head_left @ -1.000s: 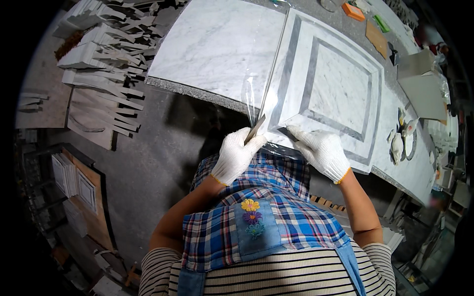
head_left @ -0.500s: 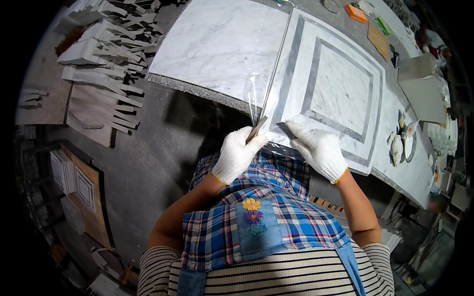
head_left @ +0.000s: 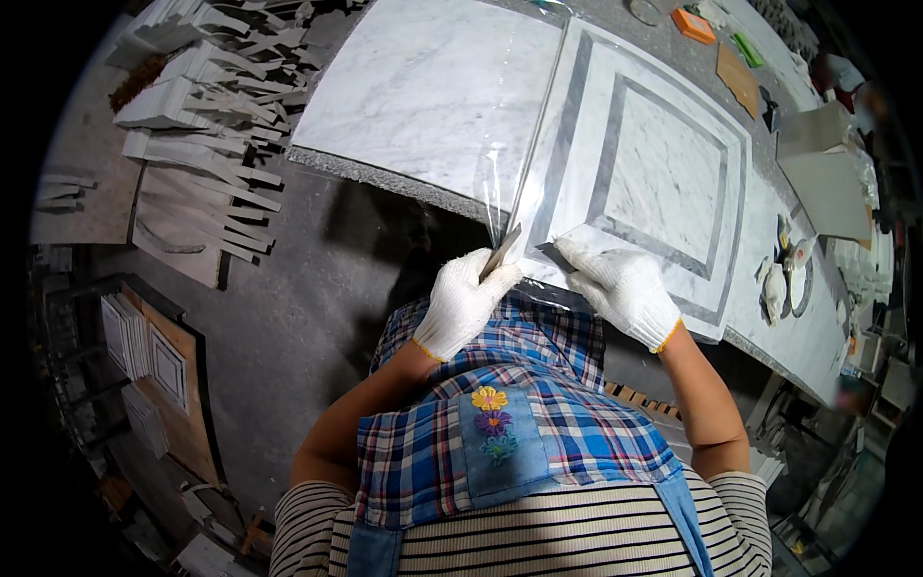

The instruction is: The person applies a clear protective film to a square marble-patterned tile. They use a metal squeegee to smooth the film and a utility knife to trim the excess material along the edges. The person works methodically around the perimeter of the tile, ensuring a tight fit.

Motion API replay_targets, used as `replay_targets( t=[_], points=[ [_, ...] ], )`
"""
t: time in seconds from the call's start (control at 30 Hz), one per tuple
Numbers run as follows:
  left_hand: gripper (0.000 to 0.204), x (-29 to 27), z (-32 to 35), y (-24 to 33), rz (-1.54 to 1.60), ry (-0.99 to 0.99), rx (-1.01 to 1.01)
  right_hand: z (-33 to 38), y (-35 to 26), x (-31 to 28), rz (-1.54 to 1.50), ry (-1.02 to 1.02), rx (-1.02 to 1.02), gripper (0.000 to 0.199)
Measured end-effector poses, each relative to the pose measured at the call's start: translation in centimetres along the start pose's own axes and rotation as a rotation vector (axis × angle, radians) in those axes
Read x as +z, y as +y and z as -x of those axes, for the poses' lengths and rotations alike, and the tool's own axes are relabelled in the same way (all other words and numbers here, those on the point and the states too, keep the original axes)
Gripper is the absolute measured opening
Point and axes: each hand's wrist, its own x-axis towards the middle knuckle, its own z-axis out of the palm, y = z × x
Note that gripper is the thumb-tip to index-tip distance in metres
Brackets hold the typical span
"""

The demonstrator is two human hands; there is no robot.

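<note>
My left hand (head_left: 456,306), in a white knit glove, is closed around a thin grey strip (head_left: 502,250) that points up past the thumb. My right hand (head_left: 627,294), gloved the same way, rests at the near edge of a white marble panel (head_left: 667,171) with grey inlaid bands. A dark grey pointed piece (head_left: 552,256) sits between its thumb and fingers; much of that piece is hidden. Clear plastic film (head_left: 493,178) runs along the panel's left side, its near end gathered beside my left hand.
A plain white marble slab (head_left: 423,96) lies left of the panel. On the right are a cardboard box (head_left: 822,173), an orange box (head_left: 693,26), a green object (head_left: 747,50) and brown cardboard (head_left: 736,82). Stacked pale strips (head_left: 197,168) stand at far left, above framed panels (head_left: 165,368).
</note>
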Motion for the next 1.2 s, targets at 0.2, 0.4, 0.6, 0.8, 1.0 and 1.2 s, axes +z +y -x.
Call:
replay_targets(
  t=[0.2, 0.4, 0.6, 0.8, 1.0, 1.2],
  points=[
    [0.031, -0.1, 0.0, 0.1, -0.023, -0.008, 0.006, 0.2, -0.4, 0.0, 0.016, 0.014, 0.045, 0.046],
    [0.034, -0.4, 0.0, 0.4, -0.050, -0.066, -0.064, 0.1, -0.6, 0.1, 0.057, 0.003, 0.022, 0.044],
    [0.034, -0.3, 0.0, 0.2, -0.061, -0.050, -0.078, -0.6, -0.2, -0.5, 0.055, 0.003, -0.035, 0.044],
    [0.035, -0.4, 0.1, 0.4, -0.051, -0.048, -0.094, -0.9, 0.2, -1.1, 0.014, -0.025, -0.043, 0.039],
    [0.036, -0.4, -0.1, 0.2, -0.079, -0.038, -0.046, -1.0, 1.0, -0.9, 0.006, -0.031, -0.059, 0.038],
    [0.037, -0.4, -0.2, 0.2, -0.099, -0.049, -0.042, -0.9, -0.5, -0.7, 0.028, -0.001, -0.007, 0.044]
  ],
)
